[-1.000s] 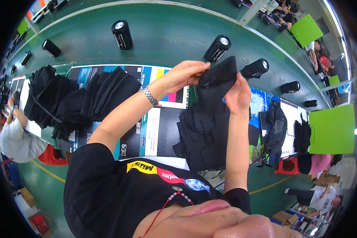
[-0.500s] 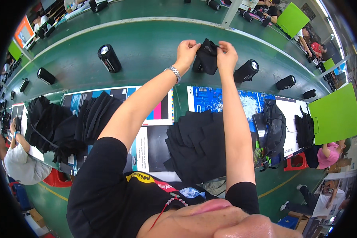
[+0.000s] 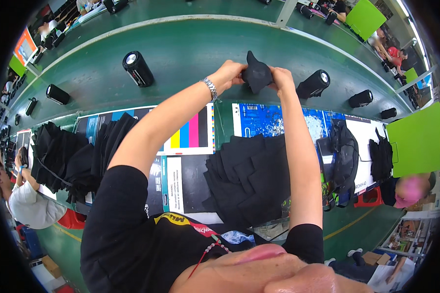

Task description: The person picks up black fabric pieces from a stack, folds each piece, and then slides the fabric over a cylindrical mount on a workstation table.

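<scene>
A black cloth pouch (image 3: 257,77) is held out over the green surface between my two hands, one corner pointing up. It looks drawn over something rounded, which the cloth hides. My left hand (image 3: 230,74), with a metal watch band at its wrist, grips the pouch's left side, fingers closed. On the opposite side my right hand (image 3: 282,80) is closed on the cloth, its fingertips partly hidden. To the right of that hand stands a black cylindrical speaker (image 3: 313,84) with a light round top. Another black speaker (image 3: 138,69) stands farther left.
More speakers, such as one (image 3: 57,94) at left and one (image 3: 361,98) at right, line the green surface (image 3: 190,58). Nearer me lie a fanned stack of black cloth (image 3: 247,178), heaps of black cloth (image 3: 58,156) and a black bag (image 3: 344,156). Co-workers sit at both sides.
The pouch has turned from a loose hanging flap into a rounded, taut shape with a raised corner. Both hands have come slightly lower. Speakers appear a little farther right.
</scene>
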Available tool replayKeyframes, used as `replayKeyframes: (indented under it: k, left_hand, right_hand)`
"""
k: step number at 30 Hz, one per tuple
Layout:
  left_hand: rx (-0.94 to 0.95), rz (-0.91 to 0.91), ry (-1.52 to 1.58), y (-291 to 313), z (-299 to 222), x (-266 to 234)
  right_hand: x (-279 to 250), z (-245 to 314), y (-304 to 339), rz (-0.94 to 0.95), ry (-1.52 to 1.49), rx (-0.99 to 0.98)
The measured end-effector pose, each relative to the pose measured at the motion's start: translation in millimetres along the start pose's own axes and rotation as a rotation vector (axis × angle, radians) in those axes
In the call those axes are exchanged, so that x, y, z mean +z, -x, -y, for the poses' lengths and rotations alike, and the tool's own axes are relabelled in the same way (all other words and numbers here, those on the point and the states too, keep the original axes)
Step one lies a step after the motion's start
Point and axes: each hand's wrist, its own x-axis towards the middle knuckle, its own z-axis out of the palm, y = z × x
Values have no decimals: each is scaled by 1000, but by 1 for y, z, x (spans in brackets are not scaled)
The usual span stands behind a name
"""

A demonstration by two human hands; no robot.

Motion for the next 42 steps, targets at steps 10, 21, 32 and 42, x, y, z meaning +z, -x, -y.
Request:
replayKeyframes:
  k: [10,21,32,42]
  left_hand:
    - [44,-3,1,-27,-1,53]
    - [163,0,-68,-116,61,16]
    - [276,-193,-862,-138,64,13]
    - [273,208,217,-81,9,54]
  right_hand:
    - [-2,-32,-32,-242,-48,-30]
    - [-27,-49,-43,-183,237,-132]
    - [-42,-57,-67,-200,518,-245]
    - [-13,-57,-38,-146,216,-257]
